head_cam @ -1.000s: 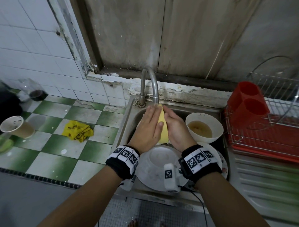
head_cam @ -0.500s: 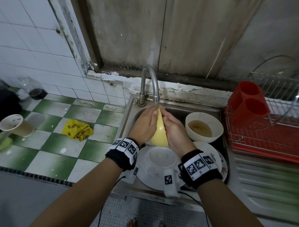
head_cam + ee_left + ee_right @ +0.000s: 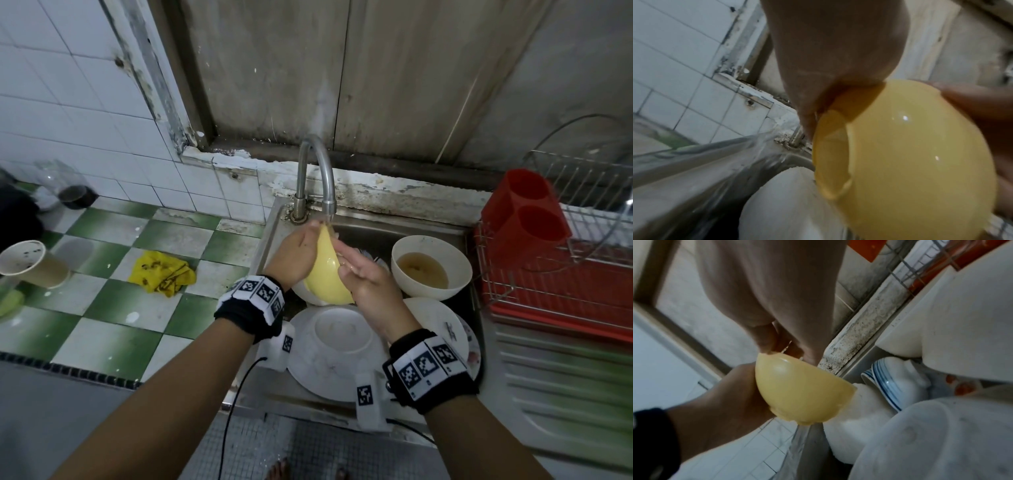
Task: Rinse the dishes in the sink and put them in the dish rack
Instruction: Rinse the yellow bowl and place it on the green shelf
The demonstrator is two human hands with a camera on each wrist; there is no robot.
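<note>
A yellow bowl point(image 3: 327, 274) is held on edge under the running faucet point(image 3: 318, 164), above the sink point(image 3: 270, 233). My left hand point(image 3: 298, 250) grips its outer side from the left, fingertips at the rim by the spout. My right hand point(image 3: 363, 274) lies against the bowl's right side with its fingers fairly straight. The left wrist view shows the bowl's outside and foot ring point(image 3: 910, 162). In the right wrist view the bowl point(image 3: 803, 389) sits cupped in my left hand point(image 3: 725, 394). Below lie an upturned white bowl point(image 3: 342, 329) on a white plate point(image 3: 308, 370), and a white bowl of brown liquid point(image 3: 431, 263).
A wire dish rack point(image 3: 565, 274) with a red tray and a red cutlery holder point(image 3: 524, 212) stands right of the sink, with the steel draining board point(image 3: 565, 377) in front of it. On the tiled counter at left lie a yellow cloth point(image 3: 161, 272) and a paper cup point(image 3: 30, 263).
The bowl has turned from edge-on to showing its rounded outside. My right hand has slid down and right along it, while my left hand stays on its left side.
</note>
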